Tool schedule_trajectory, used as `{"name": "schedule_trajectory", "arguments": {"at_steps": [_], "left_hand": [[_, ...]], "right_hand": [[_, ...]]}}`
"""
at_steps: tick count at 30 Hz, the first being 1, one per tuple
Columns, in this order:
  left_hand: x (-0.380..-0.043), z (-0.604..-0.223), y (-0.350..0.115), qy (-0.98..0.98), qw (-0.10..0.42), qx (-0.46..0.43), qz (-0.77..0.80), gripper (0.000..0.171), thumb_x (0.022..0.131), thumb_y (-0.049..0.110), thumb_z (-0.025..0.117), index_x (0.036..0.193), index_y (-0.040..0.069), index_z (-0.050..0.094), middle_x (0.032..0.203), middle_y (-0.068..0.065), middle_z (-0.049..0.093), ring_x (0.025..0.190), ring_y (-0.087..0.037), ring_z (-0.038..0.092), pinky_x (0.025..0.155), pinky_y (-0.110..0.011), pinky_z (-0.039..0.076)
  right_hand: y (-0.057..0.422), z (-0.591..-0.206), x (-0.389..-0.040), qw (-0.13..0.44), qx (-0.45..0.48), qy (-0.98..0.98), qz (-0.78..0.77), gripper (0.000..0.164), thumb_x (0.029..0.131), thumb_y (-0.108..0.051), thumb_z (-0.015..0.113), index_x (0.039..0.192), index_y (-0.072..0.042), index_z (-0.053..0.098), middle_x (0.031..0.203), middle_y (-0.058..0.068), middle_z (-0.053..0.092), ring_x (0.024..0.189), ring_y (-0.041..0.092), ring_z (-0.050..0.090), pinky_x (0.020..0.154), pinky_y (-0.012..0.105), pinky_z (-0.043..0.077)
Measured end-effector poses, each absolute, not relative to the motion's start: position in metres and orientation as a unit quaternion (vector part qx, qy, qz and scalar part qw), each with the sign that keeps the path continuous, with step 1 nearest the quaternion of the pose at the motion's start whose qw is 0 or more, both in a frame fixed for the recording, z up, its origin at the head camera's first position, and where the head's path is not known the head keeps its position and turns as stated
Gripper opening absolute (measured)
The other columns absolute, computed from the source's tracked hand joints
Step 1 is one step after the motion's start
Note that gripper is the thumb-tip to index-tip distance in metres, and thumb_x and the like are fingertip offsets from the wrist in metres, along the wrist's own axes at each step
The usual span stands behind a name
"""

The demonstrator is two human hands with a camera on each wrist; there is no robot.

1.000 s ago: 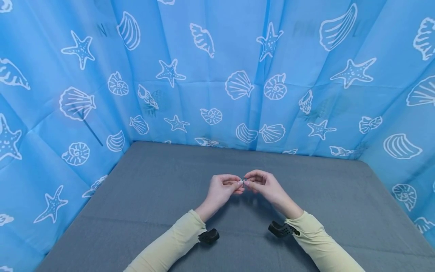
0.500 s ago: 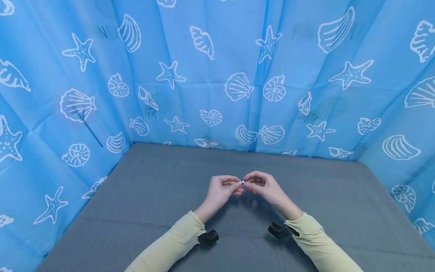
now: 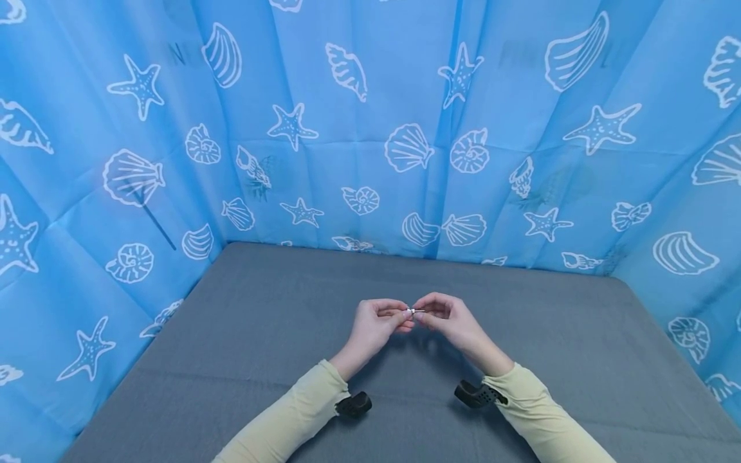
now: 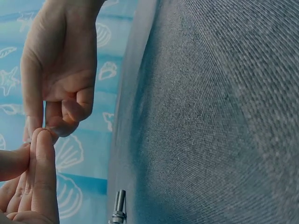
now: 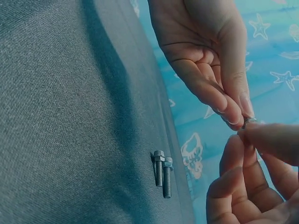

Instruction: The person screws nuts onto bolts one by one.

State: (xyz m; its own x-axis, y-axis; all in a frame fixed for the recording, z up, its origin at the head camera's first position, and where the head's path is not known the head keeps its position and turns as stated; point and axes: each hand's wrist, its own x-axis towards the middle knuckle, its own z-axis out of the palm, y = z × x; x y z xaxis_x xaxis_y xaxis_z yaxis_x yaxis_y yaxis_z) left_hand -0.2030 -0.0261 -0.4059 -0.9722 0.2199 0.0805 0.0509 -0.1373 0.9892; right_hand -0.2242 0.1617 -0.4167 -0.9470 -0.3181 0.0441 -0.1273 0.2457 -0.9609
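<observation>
Between the fingertips of both hands is a small metal bolt (image 3: 413, 312), mostly covered by fingers. My left hand (image 3: 373, 331) pinches one end of it with thumb and fingers. From the other side, my right hand (image 3: 457, 325) pinches it between thumb and forefinger. A sliver of its metal (image 5: 249, 120) shows in the right wrist view; whether a nut sits on it is too small to tell. Below the hands, two bolts with nuts on them, one (image 5: 159, 168) beside the other (image 5: 167, 179), lie on the grey surface. Part of this pair also appears in the left wrist view.
A grey cloth-covered table (image 3: 278, 289) spreads under both arms. Blue curtains (image 3: 359, 128) with white shells and starfish stand behind it and along its sides. A black strap device (image 3: 354, 405) is on the left wrist, and another (image 3: 477, 393) on the right.
Both hands stay almost in place. The right fingertips have shifted slightly, and more of the bolt shows between the thumbs than a second ago.
</observation>
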Motion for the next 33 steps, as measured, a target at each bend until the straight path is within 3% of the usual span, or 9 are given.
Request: {"name": "schedule_trajectory", "arguments": {"at_steps": [7, 13, 18, 26, 30, 33], "left_hand": [[-0.202, -0.404, -0.027, 0.652, 0.056, 0.104, 0.749, 0.018, 0.087, -0.006, 0.065, 0.101, -0.017, 0.064, 0.09, -0.028, 0.068, 0.079, -0.032, 0.07, 0.071, -0.037, 0.059], [-0.21, -0.415, -0.027, 0.646, 0.061, 0.108, 0.754, 0.017, 0.087, -0.005, 0.065, 0.101, -0.015, 0.065, 0.089, -0.026, 0.068, 0.079, -0.032, 0.07, 0.072, -0.038, 0.059], [-0.217, -0.43, -0.026, 0.635, 0.062, 0.099, 0.764, 0.016, 0.087, -0.003, 0.067, 0.101, -0.011, 0.067, 0.088, -0.021, 0.07, 0.078, -0.027, 0.071, 0.071, -0.037, 0.059], [-0.217, -0.43, -0.025, 0.633, 0.054, 0.102, 0.766, 0.018, 0.088, 0.002, 0.068, 0.101, -0.01, 0.067, 0.089, -0.019, 0.07, 0.08, -0.028, 0.071, 0.073, -0.037, 0.058], [-0.211, -0.419, -0.027, 0.633, 0.056, 0.097, 0.766, 0.018, 0.089, 0.0, 0.066, 0.102, -0.013, 0.065, 0.09, -0.022, 0.07, 0.08, -0.031, 0.07, 0.073, -0.039, 0.058], [-0.206, -0.41, -0.029, 0.636, 0.056, 0.096, 0.764, 0.019, 0.088, -0.003, 0.065, 0.102, -0.016, 0.064, 0.091, -0.024, 0.069, 0.081, -0.034, 0.07, 0.075, -0.042, 0.058]], "right_hand": [[0.161, -0.417, -0.224, 0.09, -0.149, 0.785, -0.594, 0.028, 0.097, -0.022, 0.06, 0.106, 0.003, 0.064, 0.092, 0.014, 0.066, 0.078, 0.031, 0.058, 0.064, 0.031, 0.051], [0.161, -0.419, -0.225, 0.079, -0.16, 0.777, -0.603, 0.025, 0.092, -0.013, 0.066, 0.109, 0.004, 0.061, 0.101, 0.015, 0.065, 0.083, 0.029, 0.062, 0.072, 0.039, 0.055], [0.16, -0.418, -0.224, 0.088, -0.154, 0.787, -0.591, 0.026, 0.096, -0.023, 0.061, 0.105, 0.001, 0.065, 0.092, 0.014, 0.065, 0.078, 0.036, 0.057, 0.065, 0.034, 0.051], [0.16, -0.422, -0.225, 0.076, -0.164, 0.784, -0.594, 0.022, 0.093, -0.013, 0.065, 0.108, 0.003, 0.063, 0.098, 0.013, 0.065, 0.083, 0.025, 0.063, 0.074, 0.045, 0.055], [0.159, -0.425, -0.226, 0.069, -0.163, 0.791, -0.586, 0.025, 0.093, -0.016, 0.065, 0.108, 0.004, 0.063, 0.094, 0.012, 0.065, 0.081, 0.03, 0.061, 0.07, 0.042, 0.054], [0.159, -0.424, -0.226, 0.062, -0.161, 0.782, -0.598, 0.027, 0.093, -0.015, 0.065, 0.11, 0.005, 0.061, 0.097, 0.014, 0.065, 0.087, 0.038, 0.062, 0.075, 0.047, 0.055]]}}
